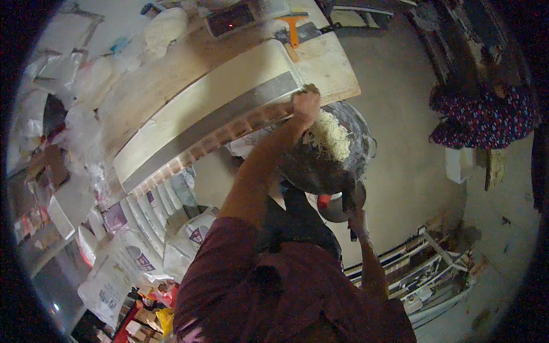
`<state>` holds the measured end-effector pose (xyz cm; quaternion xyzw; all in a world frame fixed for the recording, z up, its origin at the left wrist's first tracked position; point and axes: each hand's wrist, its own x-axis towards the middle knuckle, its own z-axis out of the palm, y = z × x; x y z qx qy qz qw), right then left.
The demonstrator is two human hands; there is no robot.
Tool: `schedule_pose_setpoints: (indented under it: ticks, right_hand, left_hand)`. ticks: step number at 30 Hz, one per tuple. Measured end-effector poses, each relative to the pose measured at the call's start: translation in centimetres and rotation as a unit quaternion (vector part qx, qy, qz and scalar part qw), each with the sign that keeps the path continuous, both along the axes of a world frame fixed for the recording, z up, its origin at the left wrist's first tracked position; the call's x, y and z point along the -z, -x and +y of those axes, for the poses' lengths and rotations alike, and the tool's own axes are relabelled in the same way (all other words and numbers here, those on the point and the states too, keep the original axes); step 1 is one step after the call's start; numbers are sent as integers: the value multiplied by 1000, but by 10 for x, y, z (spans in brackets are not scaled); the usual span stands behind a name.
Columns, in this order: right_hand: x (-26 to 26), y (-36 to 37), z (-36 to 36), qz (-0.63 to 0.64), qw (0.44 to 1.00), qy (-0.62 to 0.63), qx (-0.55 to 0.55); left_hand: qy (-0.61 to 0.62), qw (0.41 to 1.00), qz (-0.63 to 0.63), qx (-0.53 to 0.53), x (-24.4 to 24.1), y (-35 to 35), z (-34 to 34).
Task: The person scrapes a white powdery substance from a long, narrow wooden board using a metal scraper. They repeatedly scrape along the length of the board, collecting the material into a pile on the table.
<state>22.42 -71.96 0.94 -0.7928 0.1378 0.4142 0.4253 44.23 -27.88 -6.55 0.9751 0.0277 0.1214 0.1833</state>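
Note:
My left hand (306, 106) grips the near right corner of a long pale board (206, 103), which has a grey strip and a ridged, pinkish near edge. Below this hand, a large round metal bowl (300, 171) holds a heap of pale shreds or noodles (334, 135). At the bowl's near right side, my right hand (357, 216) is closed around a dark-handled tool (352, 193); blur and shadow hide its exact kind. Just left of that hand, a smaller round vessel (336, 210) has something red in it.
An orange-handled scraper (293, 34) lies on the wooden worktop (339, 68) beyond the board. White printed sacks (148, 218) are stacked at left. A metal rack (411, 274) stands at lower right. A person in patterned clothing (484, 115) is at far right.

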Motion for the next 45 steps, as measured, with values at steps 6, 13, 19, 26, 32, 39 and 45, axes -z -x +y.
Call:
schedule_pose_setpoints:
  ticks: [6, 13, 19, 26, 32, 39, 45]
  right_hand:
    - [11, 14, -31, -13, 997, 59, 44]
    - [-57, -68, 2, -140, 985, 91, -31]
    - [-83, -112, 10, -387, 888, 139, -206]
    - [-65, -63, 39, -149, 987, 27, -49]
    - [-52, -12, 26, -101, 994, -39, 24]
    - [-22, 5, 19, -55, 996, -70, 31]
    - [-62, -30, 65, -64, 991, -110, 42]
  left_hand:
    - [162, 967, 123, 153, 27, 36, -100]
    - [207, 948, 198, 143, 57, 85, -107]
    - [-35, 999, 10, 27, 6, 20, -29]
    - [-114, 993, 12, -6, 36, -31, -16]
    - [-141, 989, 8, 41, 31, -46, -28]
    - [-96, 995, 22, 28, 62, -46, -12]
    - [-62, 992, 106, 24, 57, -49, -30]
